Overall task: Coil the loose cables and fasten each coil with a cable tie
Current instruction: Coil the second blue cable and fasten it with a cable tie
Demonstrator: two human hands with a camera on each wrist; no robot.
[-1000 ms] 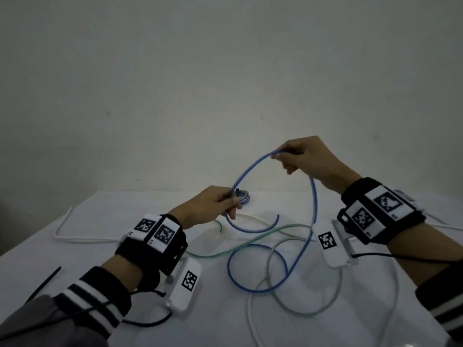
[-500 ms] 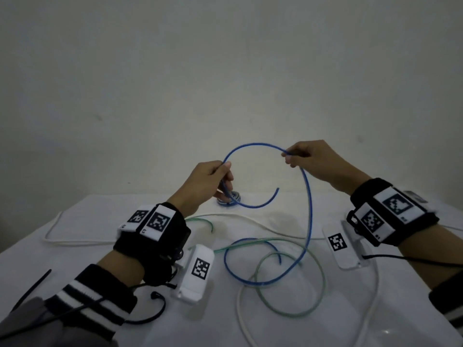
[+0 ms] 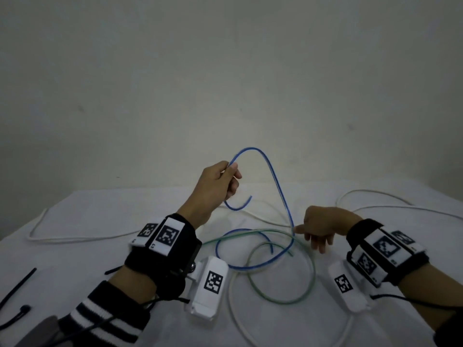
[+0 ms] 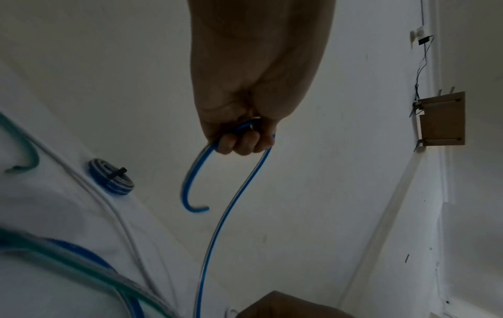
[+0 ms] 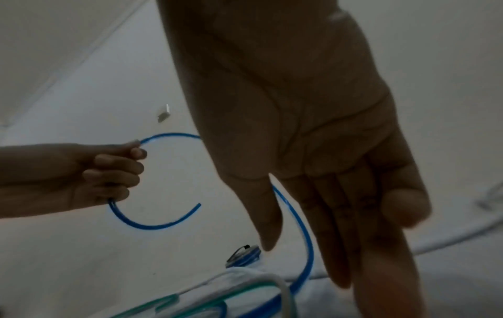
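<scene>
Our left hand (image 3: 215, 186), raised above the white surface (image 3: 100, 211), grips the blue cable (image 3: 273, 171) near its free end. The cable arches over and drops beside our right hand (image 3: 323, 229), fingers straight and apart, low over the loose loops.

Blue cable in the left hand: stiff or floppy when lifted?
Probably springy rather than limp: the blue cable arches above the left hand and its free end curls without drooping. It looks light, since a finger grip carries it. Loops would likely spring open if released.
</scene>
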